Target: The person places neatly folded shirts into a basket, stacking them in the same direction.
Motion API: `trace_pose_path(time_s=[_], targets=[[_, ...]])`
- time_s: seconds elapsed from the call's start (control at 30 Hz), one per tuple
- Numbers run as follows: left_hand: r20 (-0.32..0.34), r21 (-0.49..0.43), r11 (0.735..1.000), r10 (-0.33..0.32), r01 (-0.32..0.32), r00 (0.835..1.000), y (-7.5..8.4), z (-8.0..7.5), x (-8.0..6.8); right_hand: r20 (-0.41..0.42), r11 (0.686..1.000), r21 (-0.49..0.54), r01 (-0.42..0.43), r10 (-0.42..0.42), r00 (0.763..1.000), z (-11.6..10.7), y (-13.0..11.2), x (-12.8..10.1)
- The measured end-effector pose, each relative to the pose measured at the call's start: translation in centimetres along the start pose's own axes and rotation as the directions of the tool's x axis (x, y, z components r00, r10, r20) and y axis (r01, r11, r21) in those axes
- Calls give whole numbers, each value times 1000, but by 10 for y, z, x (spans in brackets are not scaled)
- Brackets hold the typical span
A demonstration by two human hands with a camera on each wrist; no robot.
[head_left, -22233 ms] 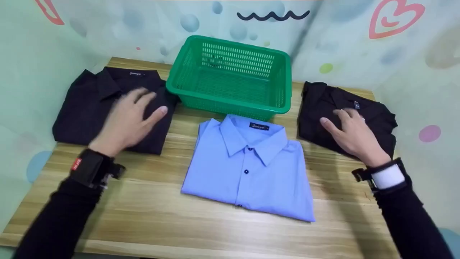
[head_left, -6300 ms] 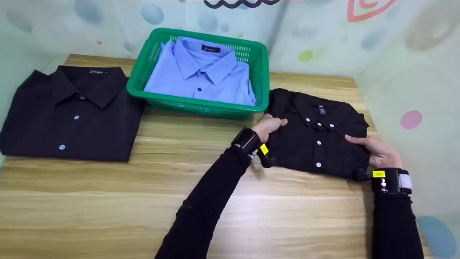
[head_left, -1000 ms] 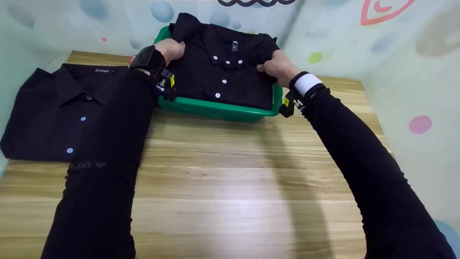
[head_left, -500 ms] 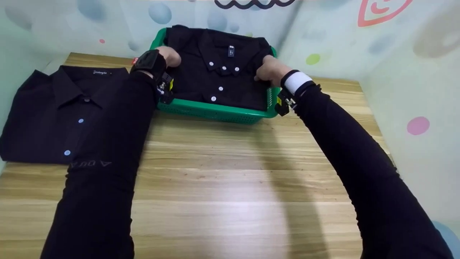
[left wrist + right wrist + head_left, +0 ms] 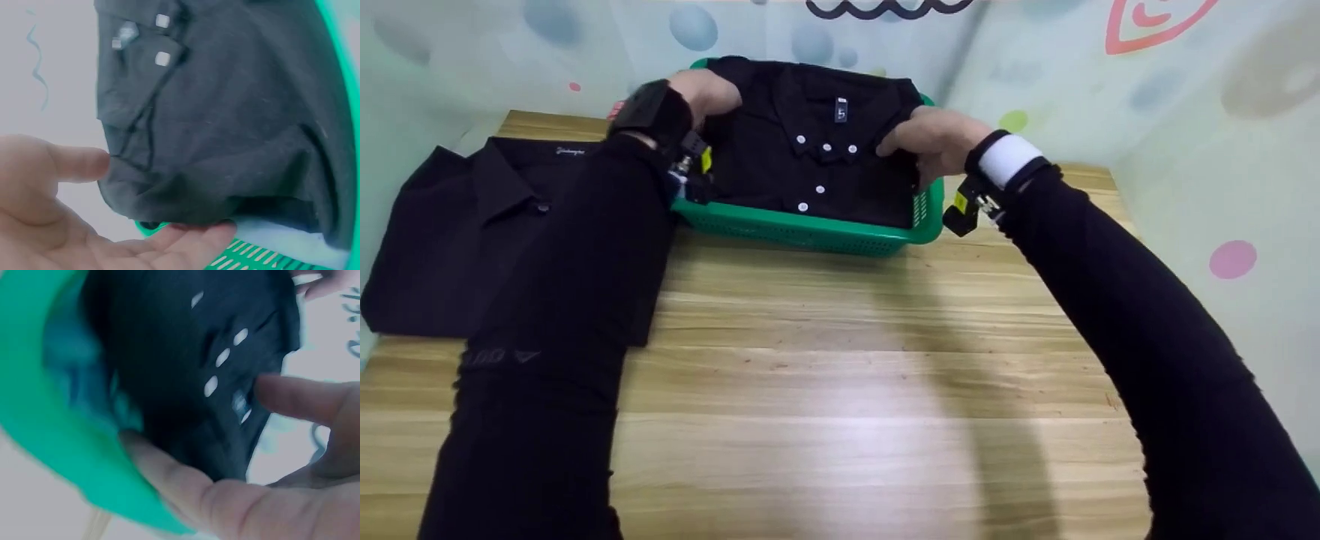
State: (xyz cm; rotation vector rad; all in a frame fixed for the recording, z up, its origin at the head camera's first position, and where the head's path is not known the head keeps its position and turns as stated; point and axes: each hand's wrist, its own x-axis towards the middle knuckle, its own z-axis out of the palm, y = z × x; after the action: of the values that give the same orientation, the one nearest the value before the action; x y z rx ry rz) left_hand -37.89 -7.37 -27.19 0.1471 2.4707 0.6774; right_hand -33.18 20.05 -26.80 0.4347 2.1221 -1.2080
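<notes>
A folded black shirt with white buttons lies in the green basket, collar toward the wall. At its left shoulder is my left hand; in the left wrist view its thumb and fingers are spread, fingertips right at the cloth's edge. My right hand is over the basket's right side. In the right wrist view its fingers extend between shirt and basket wall, with the thumb apart over the collar. Light blue cloth shows under the black shirt.
Another folded dark shirt lies on the wooden table left of the basket, partly covered by my left sleeve. Patterned walls stand close behind the basket and along both sides.
Over the last second the black shirt has come down flatter into the basket and both hands have loosened from its shoulders. Earlier it lay on the table at right; the blue shirt went in before it.
</notes>
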Motion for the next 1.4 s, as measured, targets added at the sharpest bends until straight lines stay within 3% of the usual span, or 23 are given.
trace_pose_path(time_s=[0.1,0.13,0.23,0.33,0.37,0.43,0.5,0.57,0.63,0.7,0.73,0.77,0.83,0.87,0.9,0.97,1.03,1.1,1.13,1.2,1.3,1.37,1.4], targets=[[-9,-268,963,-45,41,999,-12,0,9,44,999,36,37,-39,998,1,3,-11],[37,-360,931,-58,67,998,-16,-2,14,55,998,36,48,-50,997,2,4,-15],[140,-597,789,-74,144,987,-33,-6,31,76,996,18,91,-92,993,2,9,-23],[137,-715,684,-65,144,988,-45,-9,31,75,991,-10,131,-130,989,0,14,-30],[118,-727,675,-58,126,991,-48,-10,25,69,989,-23,147,-145,987,-1,16,-32],[78,-723,687,-27,76,997,-53,-10,9,41,982,-49,185,-183,982,-1,20,-36],[52,-727,686,22,22,998,-57,-12,-11,-33,968,-22,250,-250,968,-1,26,-39],[20,-769,638,70,-30,997,-63,-13,-30,-125,942,32,335,-328,936,1,32,-41],[-24,-832,550,92,-71,995,-70,-15,-44,-204,897,135,420,-390,898,4,38,-43],[-66,-905,416,70,-89,995,-81,-21,-54,-248,841,243,484,-428,869,7,45,-44],[-86,-926,365,55,-101,995,-88,-24,-57,-257,816,292,499,-435,863,9,48,-44],[-103,-939,326,37,-109,994,-96,-28,-60,-262,794,332,510,-441,858,11,51,-45],[-139,-943,305,1,-133,990,-116,-33,-65,-268,762,384,521,-448,853,18,55,-46],[-154,-933,331,-19,-139,988,-126,-36,-67,-266,753,397,525,-453,851,21,57,-47],[-179,-908,390,-36,-151,983,-136,-36,-69,-268,747,399,531,-459,847,26,58,-47],[-243,-817,554,-77,-160,967,-156,-35,-71,-272,739,397,544,-472,839,36,61,-48],[-328,-666,733,-121,-139,937,-176,-31,-72,-274,730,394,559,-487,829,46,62,-48],[-418,-491,867,-146,-88,896,-195,-24,-72,-278,725,380,575,-504,818,57,63,-48],[-463,-422,904,-154,-64,873,-205,-21,-72,-275,722,376,580,-511,814,62,64,-48],[-560,-305,952,-153,-31,814,-223,-14,-71,-252,726,369,580,-523,814,72,65,-48],[-642,-218,976,-149,8,752,-245,-8,-70,-196,742,358,566,-533,823,87,68,-47],[-671,-179,983,-155,45,725,-256,-6,-68,-148,758,360,544,-530,835,98,71,-46],[-668,-169,984,-162,64,726,-261,-5,-68,-118,766,363,530,-527,842,103,72,-45]])
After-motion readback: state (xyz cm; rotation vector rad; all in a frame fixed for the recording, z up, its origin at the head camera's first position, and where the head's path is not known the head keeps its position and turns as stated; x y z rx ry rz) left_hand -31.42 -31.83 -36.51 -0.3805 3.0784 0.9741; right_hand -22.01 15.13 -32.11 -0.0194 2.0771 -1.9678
